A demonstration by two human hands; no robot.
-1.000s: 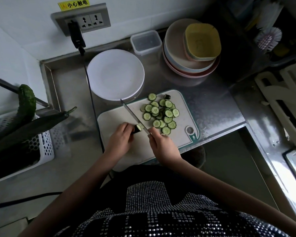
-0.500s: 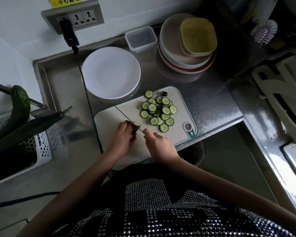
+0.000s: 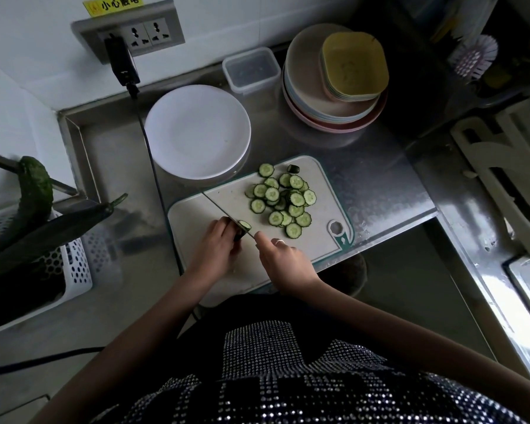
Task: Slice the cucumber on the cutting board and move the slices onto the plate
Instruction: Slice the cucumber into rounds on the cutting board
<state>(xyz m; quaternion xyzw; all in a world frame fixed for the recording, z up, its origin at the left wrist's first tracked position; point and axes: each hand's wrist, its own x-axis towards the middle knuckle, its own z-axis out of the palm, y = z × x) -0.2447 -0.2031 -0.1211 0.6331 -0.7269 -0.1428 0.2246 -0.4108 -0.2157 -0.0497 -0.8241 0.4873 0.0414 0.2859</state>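
A white cutting board (image 3: 322,240) lies on the steel counter. My left hand (image 3: 216,246) pins a short cucumber stub (image 3: 243,228) to it. My right hand (image 3: 283,260) grips the handle of a knife (image 3: 224,211), whose thin blade runs up and left across the stub's cut face. A heap of several round cucumber slices (image 3: 283,200) rests on the board's right half, with a dark end piece (image 3: 293,169) at its far edge. The white plate (image 3: 198,131) sits just behind the board, with nothing on it.
A black cable (image 3: 156,185) drops from the wall socket past the board's left edge. A clear lidded box (image 3: 252,69) and a stack of bowls and plates (image 3: 334,84) stand at the back. A white basket (image 3: 40,264) with whole cucumbers (image 3: 34,191) is on the left.
The knife blade has tipped down onto the stub and another slice is coming off its end. Both hands stay in place on the board; the camera shifted slightly.
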